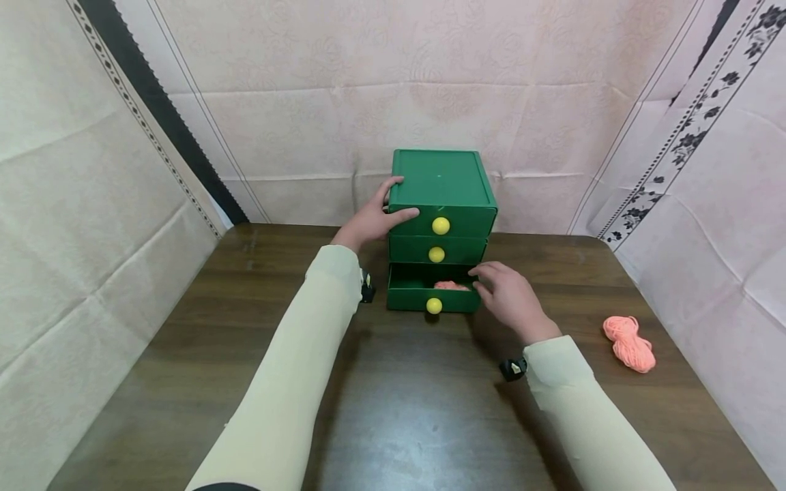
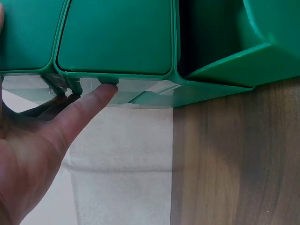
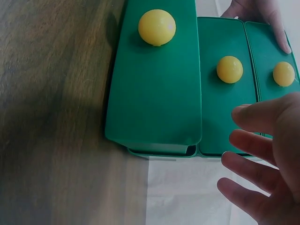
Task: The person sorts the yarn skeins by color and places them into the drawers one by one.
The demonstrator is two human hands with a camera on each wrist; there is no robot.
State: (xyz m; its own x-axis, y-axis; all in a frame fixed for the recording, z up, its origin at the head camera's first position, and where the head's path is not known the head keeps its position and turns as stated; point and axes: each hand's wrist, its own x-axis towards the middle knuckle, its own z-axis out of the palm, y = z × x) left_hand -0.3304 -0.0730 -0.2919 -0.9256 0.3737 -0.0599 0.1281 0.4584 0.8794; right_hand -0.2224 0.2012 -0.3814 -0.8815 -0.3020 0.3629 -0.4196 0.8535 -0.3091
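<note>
A green three-drawer box with round yellow knobs stands at the back of the table. Its bottom drawer is pulled out, and a coral yarn bundle lies inside, partly hidden by the drawer front. My left hand rests against the box's upper left side, fingers spread; in the left wrist view its thumb touches the side. At the drawer's right end hovers my right hand, its fingers loosely bent with nothing between them, as the right wrist view shows.
A second coral yarn bundle, pinched in its middle, lies near the right edge of the brown wooden table. Patterned cloth hangs close behind the box and along both sides.
</note>
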